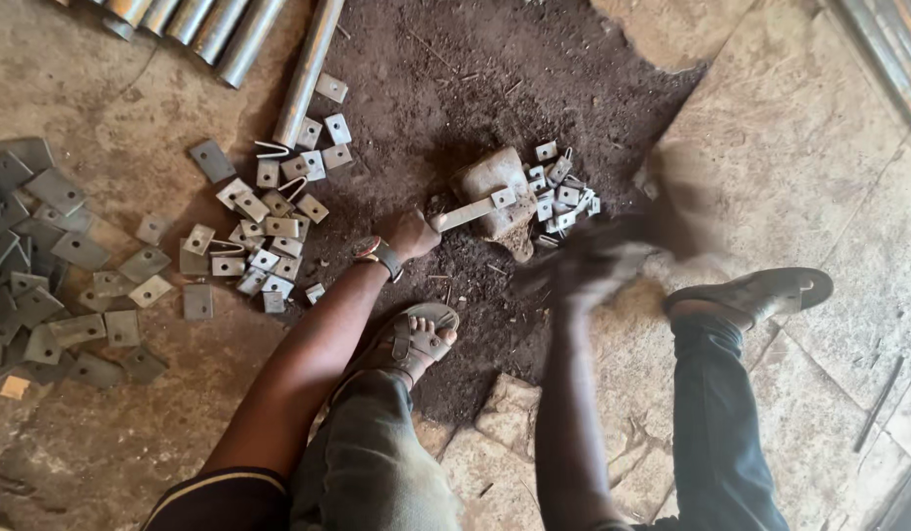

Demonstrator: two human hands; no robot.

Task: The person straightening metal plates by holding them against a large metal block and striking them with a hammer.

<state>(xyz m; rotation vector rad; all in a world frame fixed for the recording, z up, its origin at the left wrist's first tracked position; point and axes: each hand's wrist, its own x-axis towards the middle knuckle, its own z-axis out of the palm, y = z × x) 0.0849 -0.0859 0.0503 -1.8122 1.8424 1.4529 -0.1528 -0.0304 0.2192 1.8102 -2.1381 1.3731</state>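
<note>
- Head view, looking down: dark soil patch [495, 88] covers the middle of the ground, with stone paving [819, 177] to the right.
- Grey metal pipes [219, 29] lie at the top left.
- Flat grey plates [52, 256] are spread in a loose heap at far left; smaller square plates [268, 231] are scattered just left of the left hand.
- Stone block [495, 182] sits in the soil, with a pile of small bent brackets [563, 197] touching its right side.
- Metal strip [472, 211] lies across the block.
- Left hand [413, 234] is closed around the strip's near end.
- Right hand [583, 270] is motion-blurred; its grip and whatever it carries cannot be told.
</note>
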